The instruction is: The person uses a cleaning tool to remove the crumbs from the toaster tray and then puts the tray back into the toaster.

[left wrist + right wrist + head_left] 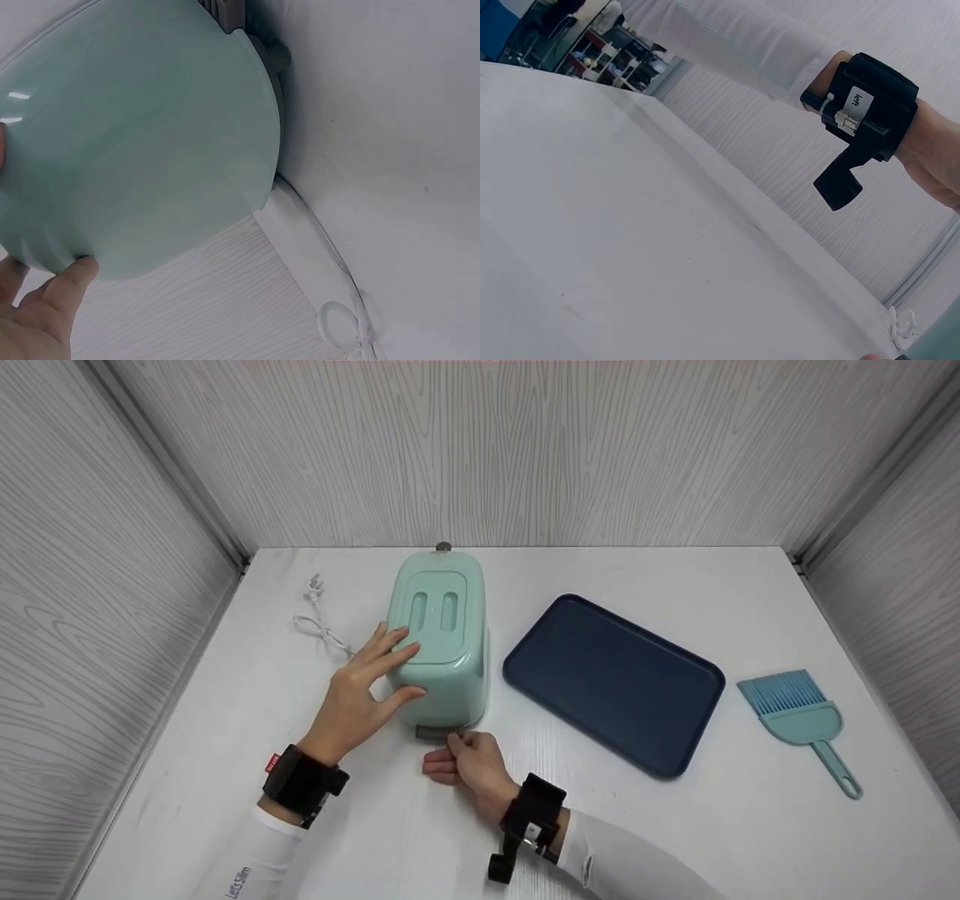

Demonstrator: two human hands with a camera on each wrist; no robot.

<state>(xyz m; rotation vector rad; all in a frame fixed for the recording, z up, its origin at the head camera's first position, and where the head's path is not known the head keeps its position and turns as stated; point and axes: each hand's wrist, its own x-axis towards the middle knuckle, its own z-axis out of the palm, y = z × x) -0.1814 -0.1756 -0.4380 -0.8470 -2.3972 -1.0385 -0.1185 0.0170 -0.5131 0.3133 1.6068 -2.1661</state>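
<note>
A mint-green toaster (438, 645), its two-slot top covered by a lid, stands on the white table. My left hand (358, 697) rests on its near left corner, fingers on the top edge and thumb against the near end; in the left wrist view its fingers (71, 292) touch the glossy shell. Low on the near end sticks out a grey ridged tab (435, 732). My right hand (476, 765) pinches this tab at its right end, the other fingers held out below it. The right wrist view shows only a fingertip and a sliver of the toaster (937, 337).
A tied white power cord (321, 628) with its plug lies left of the toaster. To the right lies a dark blue tray (615, 686), and beyond it a teal brush (802, 724). Grey wood-patterned walls (517, 450) close the back and sides.
</note>
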